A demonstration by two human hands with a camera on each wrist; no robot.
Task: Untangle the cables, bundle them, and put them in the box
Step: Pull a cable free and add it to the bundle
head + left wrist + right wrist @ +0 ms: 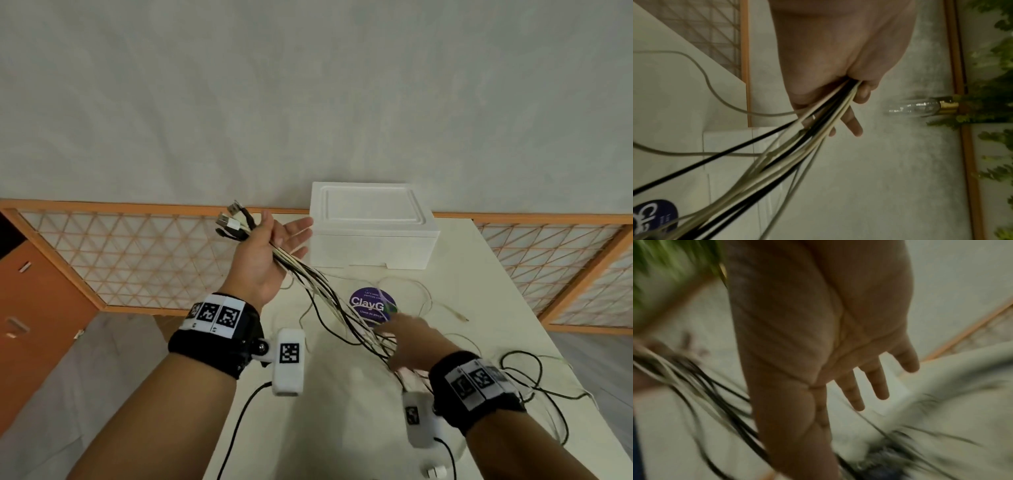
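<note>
A bunch of black and white cables [318, 287] runs from my raised left hand [270, 246] down to the white table [342, 411]. The left thumb [863, 94] pinches the bunch [797, 154] against the palm while the fingers stay straight. USB plugs [233, 219] stick out behind that hand. My right hand [407, 342] hovers low, blurred, with straight spread fingers [877, 386] at the lower part of the bunch [701, 386], gripping nothing. The white foam box [373, 226] stands at the back of the table with its lid on.
A round purple label [373, 305] lies on the table under the cables. Loose black cable loops [534, 377] trail to the right edge, and a thin white cable [424, 294] lies before the box. Wooden lattice screens [137, 257] flank the table.
</note>
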